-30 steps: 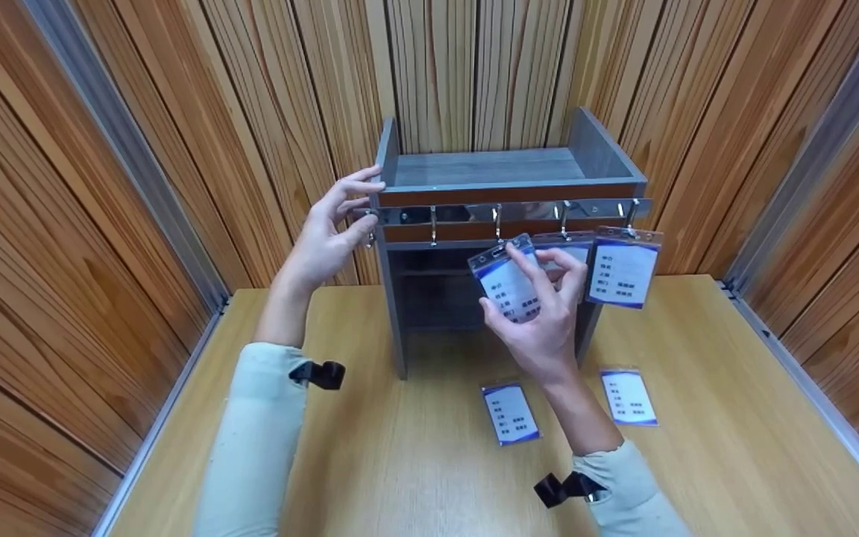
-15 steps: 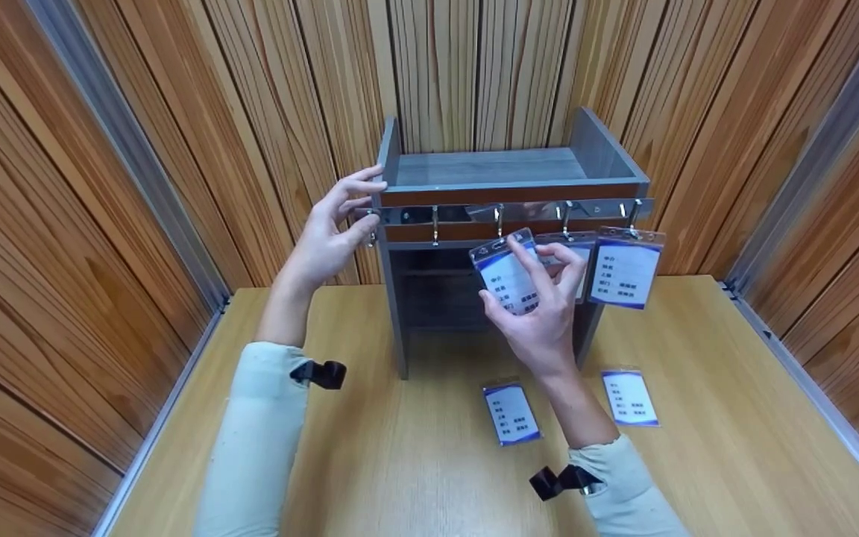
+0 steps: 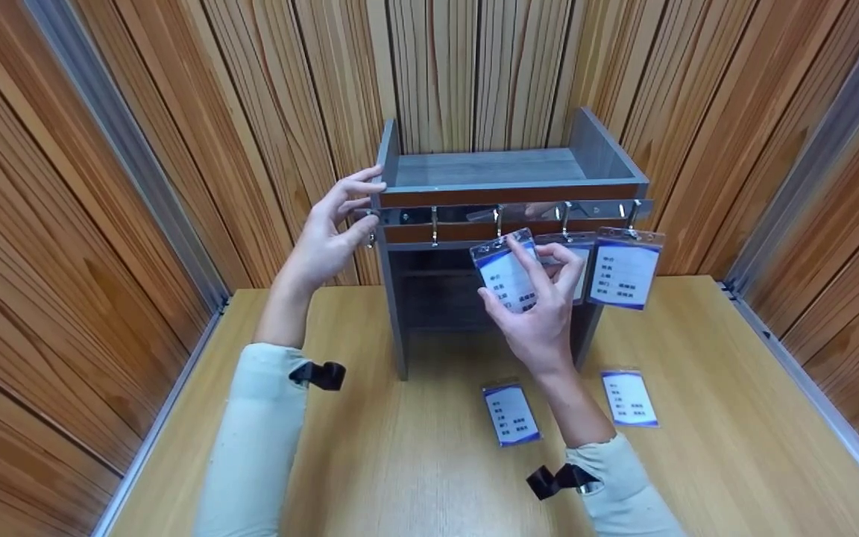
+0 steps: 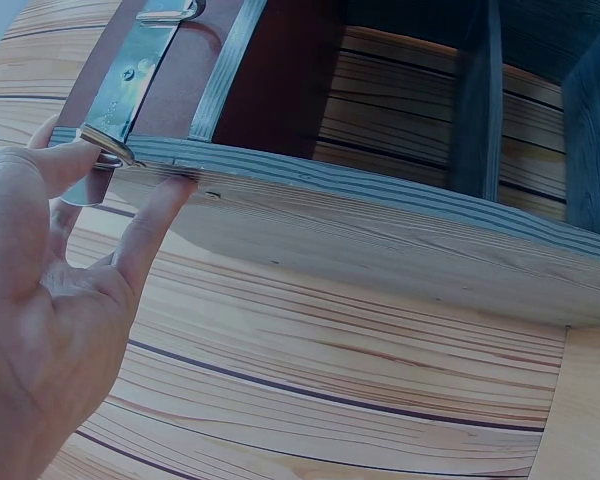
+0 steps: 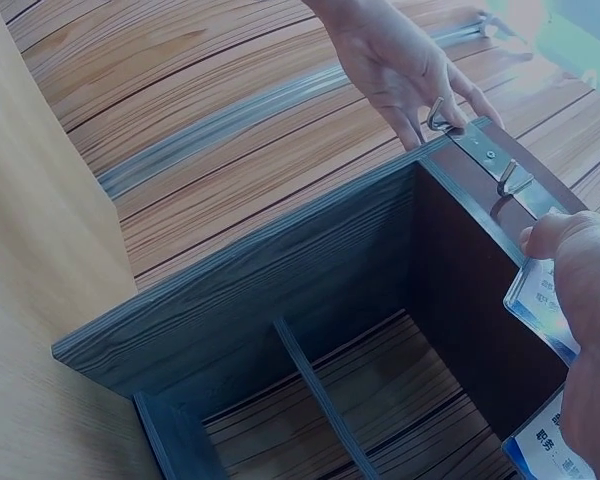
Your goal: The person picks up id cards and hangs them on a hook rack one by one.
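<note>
My right hand [image 3: 537, 313] pinches a clear-sleeved ID badge [image 3: 505, 274] between thumb and fingers. The badge is tilted, with its top edge just under the middle hook [image 3: 499, 218] of a metal hook rail [image 3: 467, 214]. Whether its slot is on that hook cannot be told. My left hand [image 3: 329, 231] grips the front left corner of a grey wooden shelf unit [image 3: 485, 168]; in the left wrist view the thumb [image 4: 75, 165] is at the end hook [image 4: 107, 148]. Two badges hang to the right, one at the far right hook [image 3: 625, 268] and one partly hidden behind my right hand [image 3: 577, 242].
Two more badges lie face up on the wooden table, one in front of the shelf [image 3: 511, 415] and one farther right [image 3: 629, 398]. Wood-panelled walls [image 3: 86, 224] stand close on the left, right and back. Another hook [image 3: 435, 226] on the rail's left part holds nothing.
Over the last second my right hand and its badge have risen very slightly toward the middle hook. My left hand stays on the shelf corner.
</note>
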`<state>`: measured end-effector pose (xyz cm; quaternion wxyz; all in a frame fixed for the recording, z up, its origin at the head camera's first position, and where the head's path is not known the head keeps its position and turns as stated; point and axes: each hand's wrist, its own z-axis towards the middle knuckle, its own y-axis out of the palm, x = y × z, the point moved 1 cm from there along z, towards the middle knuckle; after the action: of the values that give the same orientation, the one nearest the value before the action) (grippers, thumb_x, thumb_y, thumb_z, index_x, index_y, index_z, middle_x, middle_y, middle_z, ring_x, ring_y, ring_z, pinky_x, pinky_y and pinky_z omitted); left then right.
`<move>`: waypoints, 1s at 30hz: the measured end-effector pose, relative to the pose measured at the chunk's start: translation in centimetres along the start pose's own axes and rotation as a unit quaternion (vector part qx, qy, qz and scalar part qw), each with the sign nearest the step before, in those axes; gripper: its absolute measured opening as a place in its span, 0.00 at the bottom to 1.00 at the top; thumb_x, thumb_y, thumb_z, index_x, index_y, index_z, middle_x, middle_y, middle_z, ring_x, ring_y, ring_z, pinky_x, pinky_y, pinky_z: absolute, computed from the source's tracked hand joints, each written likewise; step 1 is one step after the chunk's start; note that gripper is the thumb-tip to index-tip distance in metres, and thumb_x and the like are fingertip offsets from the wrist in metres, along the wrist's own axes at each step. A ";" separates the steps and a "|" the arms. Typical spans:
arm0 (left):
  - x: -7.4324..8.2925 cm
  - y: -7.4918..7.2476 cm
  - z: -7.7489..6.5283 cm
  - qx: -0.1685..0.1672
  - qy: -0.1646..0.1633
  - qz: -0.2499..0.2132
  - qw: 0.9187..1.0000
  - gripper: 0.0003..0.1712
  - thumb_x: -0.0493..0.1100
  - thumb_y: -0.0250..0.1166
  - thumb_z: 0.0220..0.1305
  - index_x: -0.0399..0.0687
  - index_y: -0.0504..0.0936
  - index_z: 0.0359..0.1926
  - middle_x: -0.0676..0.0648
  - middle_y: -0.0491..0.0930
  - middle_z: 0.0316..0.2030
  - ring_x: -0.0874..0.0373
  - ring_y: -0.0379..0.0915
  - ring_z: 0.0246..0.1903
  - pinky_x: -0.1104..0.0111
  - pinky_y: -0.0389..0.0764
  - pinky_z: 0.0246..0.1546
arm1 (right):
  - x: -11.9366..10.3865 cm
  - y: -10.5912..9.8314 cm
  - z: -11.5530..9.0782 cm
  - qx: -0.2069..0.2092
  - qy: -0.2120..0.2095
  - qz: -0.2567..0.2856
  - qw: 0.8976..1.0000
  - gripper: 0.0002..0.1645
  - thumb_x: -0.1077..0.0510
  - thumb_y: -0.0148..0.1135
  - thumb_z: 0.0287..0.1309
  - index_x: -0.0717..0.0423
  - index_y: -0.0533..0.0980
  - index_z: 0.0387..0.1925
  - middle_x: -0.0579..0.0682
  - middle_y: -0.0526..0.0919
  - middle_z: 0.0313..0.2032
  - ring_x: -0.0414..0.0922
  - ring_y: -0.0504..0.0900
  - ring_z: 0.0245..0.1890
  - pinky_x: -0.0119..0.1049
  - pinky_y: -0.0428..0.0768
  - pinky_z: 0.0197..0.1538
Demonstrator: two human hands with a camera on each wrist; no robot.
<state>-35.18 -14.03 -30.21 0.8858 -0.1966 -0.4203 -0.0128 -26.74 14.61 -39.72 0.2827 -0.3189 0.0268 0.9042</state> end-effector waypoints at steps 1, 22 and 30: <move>0.0 0.0 0.0 0.001 -0.001 -0.002 1.000 0.23 0.28 0.59 0.82 0.37 0.77 0.72 0.44 0.66 0.87 0.44 0.64 0.86 0.44 0.64 0.89 | 0.0 0.0 0.0 0.001 0.000 0.002 1.000 0.42 0.62 0.86 0.56 0.57 0.81 0.73 0.67 0.67 0.68 0.51 0.67 0.68 0.37 0.72 0.65; -0.3 0.1 -0.2 0.002 0.002 0.006 1.000 0.22 0.28 0.58 0.82 0.36 0.77 0.72 0.44 0.67 0.87 0.45 0.62 0.87 0.44 0.65 0.89 | 0.4 1.0 -0.1 -0.021 0.070 -0.008 0.997 0.44 0.62 0.86 0.59 0.54 0.79 0.76 0.64 0.64 0.71 0.58 0.68 0.70 0.46 0.76 0.70; -0.1 0.0 0.0 0.003 0.004 0.000 1.000 0.22 0.27 0.59 0.82 0.36 0.77 0.72 0.43 0.66 0.87 0.41 0.63 0.86 0.43 0.64 0.88 | 0.6 1.0 -0.2 -0.013 0.073 -0.008 0.997 0.41 0.60 0.87 0.60 0.52 0.81 0.73 0.63 0.66 0.67 0.56 0.68 0.72 0.50 0.79 0.73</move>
<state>-35.22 -14.01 -30.28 0.8882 -0.1937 -0.4164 -0.0120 -27.51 13.98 -40.36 0.2832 -0.3879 0.0331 0.8765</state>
